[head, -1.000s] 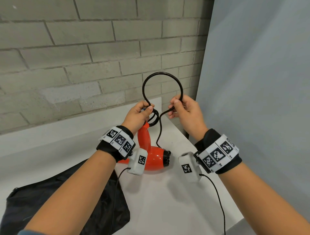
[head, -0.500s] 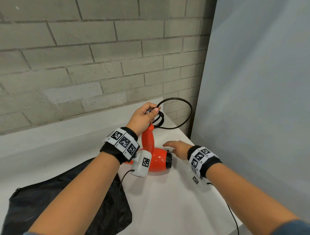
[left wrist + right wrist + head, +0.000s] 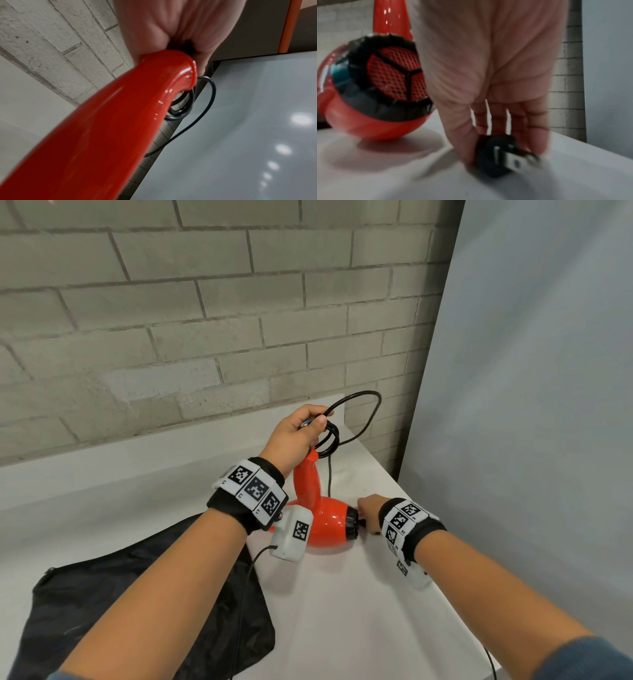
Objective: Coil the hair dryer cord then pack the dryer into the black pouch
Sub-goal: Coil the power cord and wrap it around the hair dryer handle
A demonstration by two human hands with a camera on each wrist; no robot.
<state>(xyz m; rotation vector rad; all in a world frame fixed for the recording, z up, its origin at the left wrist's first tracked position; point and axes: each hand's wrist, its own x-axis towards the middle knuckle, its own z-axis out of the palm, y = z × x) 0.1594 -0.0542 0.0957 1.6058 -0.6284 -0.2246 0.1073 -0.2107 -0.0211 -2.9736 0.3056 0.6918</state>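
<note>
Two grips work: my left hand clamps the coils on the dryer, my right hand pinches the plug. If I tug hard, coils may slip loose.

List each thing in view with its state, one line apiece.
hair dryer: body on the table, handle up.
cord: partly coiled at the handle top, one loose loop.
plug: on the table, pinched.
black pouch: lying flat.
left hand: grips handle and coils.
right hand: pinches the plug.
</note>
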